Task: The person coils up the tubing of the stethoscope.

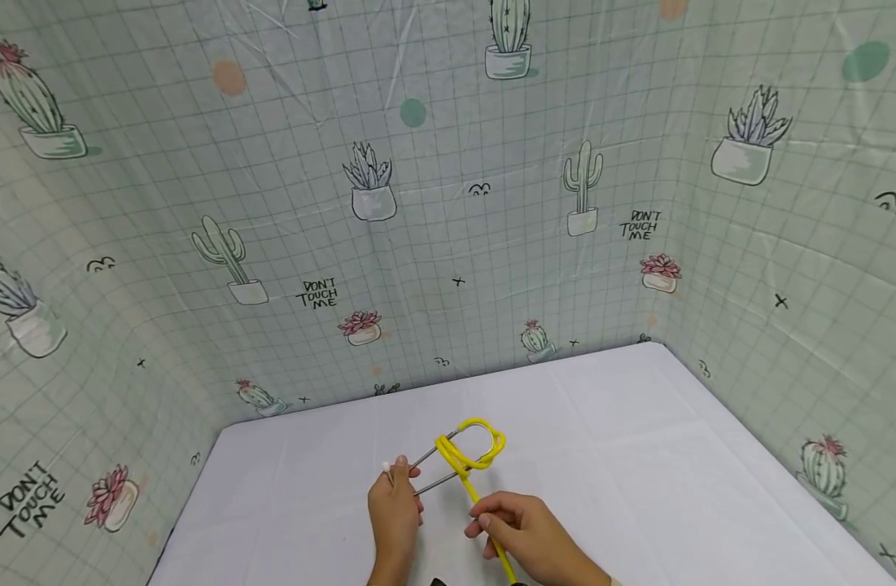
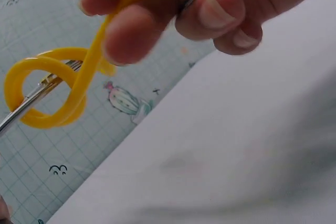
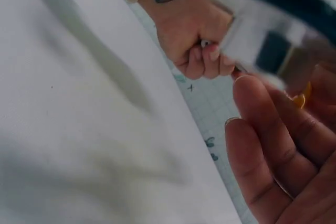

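My left hand [image 1: 393,513] grips one end of a narrow U-shaped metal frame [image 1: 434,485], the thumb lying along the top. By that thumb a small white tip [image 1: 386,467] sticks out. Yellow tubing [image 1: 449,452] loops around the frame's far, rounded end and crosses over both rods; its coils [image 2: 44,121] show closer in the left wrist view. From the coils a straight length of tubing runs down toward me. My right hand [image 1: 524,525] pinches this length between thumb and fingers, just below the loops. In the right wrist view my left fingers [image 3: 195,62] curl tightly.
A white-covered table [image 1: 609,439] lies beneath both hands. Grid-patterned cloth [image 1: 433,244] with printed cacti hangs behind it and along both sides. A small dark object [image 1: 438,582] shows at the bottom edge of the head view.
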Demonstrator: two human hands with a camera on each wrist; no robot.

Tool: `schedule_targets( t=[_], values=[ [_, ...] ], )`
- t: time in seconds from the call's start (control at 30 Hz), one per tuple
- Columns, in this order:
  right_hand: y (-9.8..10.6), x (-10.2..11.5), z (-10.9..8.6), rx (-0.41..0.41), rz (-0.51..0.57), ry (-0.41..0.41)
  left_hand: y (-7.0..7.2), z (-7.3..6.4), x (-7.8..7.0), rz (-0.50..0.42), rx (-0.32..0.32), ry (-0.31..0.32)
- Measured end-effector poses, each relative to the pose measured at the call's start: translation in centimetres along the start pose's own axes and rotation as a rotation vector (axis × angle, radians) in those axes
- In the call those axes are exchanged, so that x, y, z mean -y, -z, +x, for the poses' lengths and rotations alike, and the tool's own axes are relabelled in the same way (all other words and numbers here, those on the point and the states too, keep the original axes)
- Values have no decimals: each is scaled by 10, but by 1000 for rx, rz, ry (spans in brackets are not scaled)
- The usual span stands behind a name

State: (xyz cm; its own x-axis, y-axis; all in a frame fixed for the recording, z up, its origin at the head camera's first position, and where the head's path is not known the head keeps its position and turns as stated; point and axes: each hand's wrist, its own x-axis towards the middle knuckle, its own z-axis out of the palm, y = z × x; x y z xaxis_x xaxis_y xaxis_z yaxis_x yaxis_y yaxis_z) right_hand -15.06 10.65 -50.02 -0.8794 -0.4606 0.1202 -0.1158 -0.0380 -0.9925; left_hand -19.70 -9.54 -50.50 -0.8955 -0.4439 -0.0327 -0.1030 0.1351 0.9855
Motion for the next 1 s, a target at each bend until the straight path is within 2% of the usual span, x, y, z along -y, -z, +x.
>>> schedule_targets(
  t=[0.13, 0.33, 0.5, 0.73, 0.87, 1.0],
  values=[
    [-1, 4, 1, -10, -15, 34, -1, -1, 1, 8, -21, -23],
    [4, 7, 2, -19, -3, 33, -2, -3, -2, 23, -30, -26],
    [6, 9, 3, -58, -103, 104, -5, -8, -2, 49, -37, -72],
    [6, 13, 9, -237, -293, 288, -12, -16, 4, 122, -75, -252],
    [7, 14, 11, -350, -328, 309, -14, -18, 6, 184, -84, -349],
    [8, 14, 11, -414, -325, 309, -15, -20, 8, 243, -92, -468]
  ],
)
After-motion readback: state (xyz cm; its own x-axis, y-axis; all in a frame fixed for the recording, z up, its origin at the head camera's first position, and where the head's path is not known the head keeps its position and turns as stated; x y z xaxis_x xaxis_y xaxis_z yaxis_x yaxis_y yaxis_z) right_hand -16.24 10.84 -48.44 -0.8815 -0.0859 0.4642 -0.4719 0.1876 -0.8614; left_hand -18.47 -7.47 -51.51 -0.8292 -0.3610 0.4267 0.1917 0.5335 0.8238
